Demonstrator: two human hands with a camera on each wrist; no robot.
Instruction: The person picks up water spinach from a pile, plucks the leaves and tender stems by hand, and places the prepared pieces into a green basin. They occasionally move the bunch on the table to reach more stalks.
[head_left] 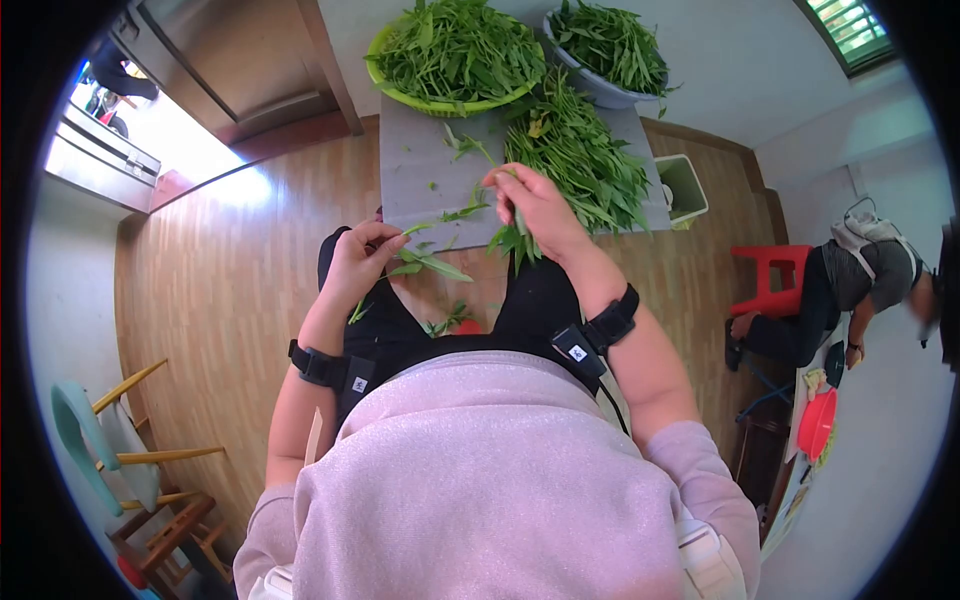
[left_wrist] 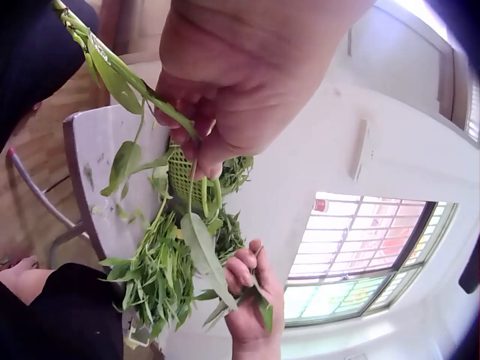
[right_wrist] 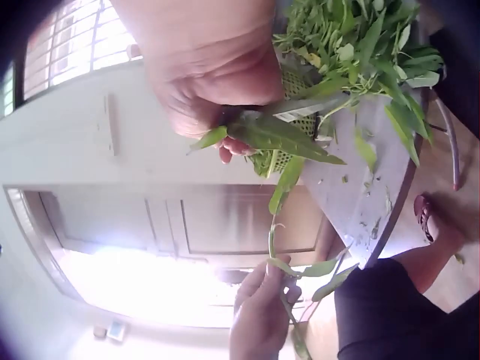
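Observation:
The left hand (head_left: pixel 362 262) pinches a green leafy stem (left_wrist: pixel 120 64) between thumb and fingers, over the near edge of a small grey table (head_left: pixel 410 190). To its right, the right hand (head_left: pixel 540 212) has its fingers curled round several green leaves (right_wrist: pixel 277 139), which stick out below the palm. A loose pile of leafy stems (head_left: pixel 580 165) lies on the table beside the right hand. In the right wrist view, the stem in the left hand (right_wrist: pixel 259 315) reaches up towards the leaves at the right hand.
Behind the pile, a green basket (head_left: pixel 455 105) and a pale basin (head_left: pixel 600 90) hold more greens. A light green bin (head_left: pixel 684 188) stands right of the table. Another person (head_left: pixel 870 260) sits at the far right by a red stool (head_left: pixel 768 272). Chairs (head_left: pixel 130 450) stand at the left.

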